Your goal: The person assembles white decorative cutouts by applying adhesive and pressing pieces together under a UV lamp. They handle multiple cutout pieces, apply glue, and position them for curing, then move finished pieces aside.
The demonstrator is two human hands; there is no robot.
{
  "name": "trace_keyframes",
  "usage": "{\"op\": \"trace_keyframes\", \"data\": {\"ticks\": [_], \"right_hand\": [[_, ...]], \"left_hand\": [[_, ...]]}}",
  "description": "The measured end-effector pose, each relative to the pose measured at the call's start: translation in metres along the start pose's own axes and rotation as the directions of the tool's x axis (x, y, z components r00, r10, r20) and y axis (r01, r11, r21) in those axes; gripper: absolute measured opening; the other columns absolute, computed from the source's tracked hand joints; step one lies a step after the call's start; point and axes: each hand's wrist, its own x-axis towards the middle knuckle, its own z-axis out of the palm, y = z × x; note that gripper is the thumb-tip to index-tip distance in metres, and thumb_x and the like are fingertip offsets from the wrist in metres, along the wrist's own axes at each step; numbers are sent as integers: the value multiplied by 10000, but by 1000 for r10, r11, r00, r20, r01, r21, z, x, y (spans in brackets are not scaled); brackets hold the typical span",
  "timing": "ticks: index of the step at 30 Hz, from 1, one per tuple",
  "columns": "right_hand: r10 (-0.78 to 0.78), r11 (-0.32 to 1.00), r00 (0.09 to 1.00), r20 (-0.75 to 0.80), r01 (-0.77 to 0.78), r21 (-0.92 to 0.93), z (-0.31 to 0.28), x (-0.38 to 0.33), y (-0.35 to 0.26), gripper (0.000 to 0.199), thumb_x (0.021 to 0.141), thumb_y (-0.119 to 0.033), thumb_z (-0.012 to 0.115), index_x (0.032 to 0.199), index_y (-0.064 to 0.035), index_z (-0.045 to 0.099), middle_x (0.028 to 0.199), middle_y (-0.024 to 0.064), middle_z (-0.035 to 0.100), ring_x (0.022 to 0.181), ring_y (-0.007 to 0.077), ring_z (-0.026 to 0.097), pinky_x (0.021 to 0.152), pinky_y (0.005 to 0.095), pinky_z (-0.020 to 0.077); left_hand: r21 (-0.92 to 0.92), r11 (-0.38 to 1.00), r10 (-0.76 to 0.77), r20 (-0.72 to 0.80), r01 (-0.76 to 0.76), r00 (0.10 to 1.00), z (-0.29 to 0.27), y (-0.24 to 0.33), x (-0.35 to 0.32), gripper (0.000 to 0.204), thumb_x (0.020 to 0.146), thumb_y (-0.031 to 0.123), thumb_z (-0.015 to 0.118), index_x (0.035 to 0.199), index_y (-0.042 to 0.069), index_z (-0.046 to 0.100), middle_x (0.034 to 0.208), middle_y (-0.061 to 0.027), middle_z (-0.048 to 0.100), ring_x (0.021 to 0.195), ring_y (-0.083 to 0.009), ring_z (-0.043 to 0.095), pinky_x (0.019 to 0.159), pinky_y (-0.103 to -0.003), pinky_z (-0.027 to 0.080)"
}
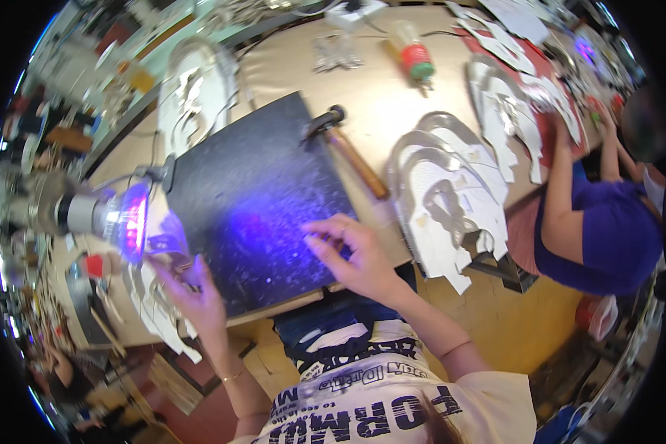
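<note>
- White shoe-upper pieces (157, 314): a stack at 8 o'clock from the black slab (229, 170), low by the bench edge, probably kept there for the left side's easy reach.
- Left hand (200, 300), 7 o'clock: thumb standing apart from loosely spread fingers. It overlaps the stack in my view; I can't tell whether it touches.
- Right hand (359, 259), 4 o'clock: over the slab, fingers curled, thumb near the forefinger. I can't tell whether anything small is pinched.
- Lamp (126, 222), 9 o'clock: aimed inward, purple glow on the slab's middle, I judge to light the spot between the hands.
- Hammer (354, 158), 2 o'clock: head on the slab's edge, handle toward the right hand, seemingly for quick pickup.
- Second upper stack (466, 196), 3 o'clock: overlapped like shingles, perhaps for easy separating.
- Red-labelled bottle (416, 55), 1 o'clock: well apart from both hands.
</note>
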Motion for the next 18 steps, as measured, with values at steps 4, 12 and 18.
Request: {"op": "trace_keyframes", "data": {"ticks": [4, 12, 18], "right_hand": [[-139, 983, 989, -52, 132, -127, 0, -14, 8, 178, 911, -81, 662, 1072, -11, 690, 911, 102, 637, 760, 206, 641, 669, 296, 510], [-292, 899, 956, -22, 266, -348, -15, -25, -3, 167, 855, -93, 687, 1019, -59, 692, 891, 86, 633, 795, 264, 641, 713, 366, 527], [-254, 871, 888, -383, 38, -489, -96, -20, -6, 182, 823, -72, 718, 1003, -69, 695, 901, 94, 654, 799, 269, 659, 691, 366, 537]], "left_hand": [[475, 879, -85, 94, 30, 992, -3, -18, -2, 781, 994, 374, 541, 1549, -3, 143, 1588, -308, 87, 1494, -409, 85, 1200, -476, 119], [307, 922, 61, 489, -238, 870, 39, 32, -30, 643, 1004, 279, 499, 1537, 34, 236, 1609, -239, 112, 1499, -393, 82, 1197, -544, 27], [393, 863, 95, 490, -317, 867, 75, 41, -23, 680, 971, 287, 532, 1526, 9, 253, 1593, -244, 187, 1485, -414, 134, 1189, -549, 89]]}}
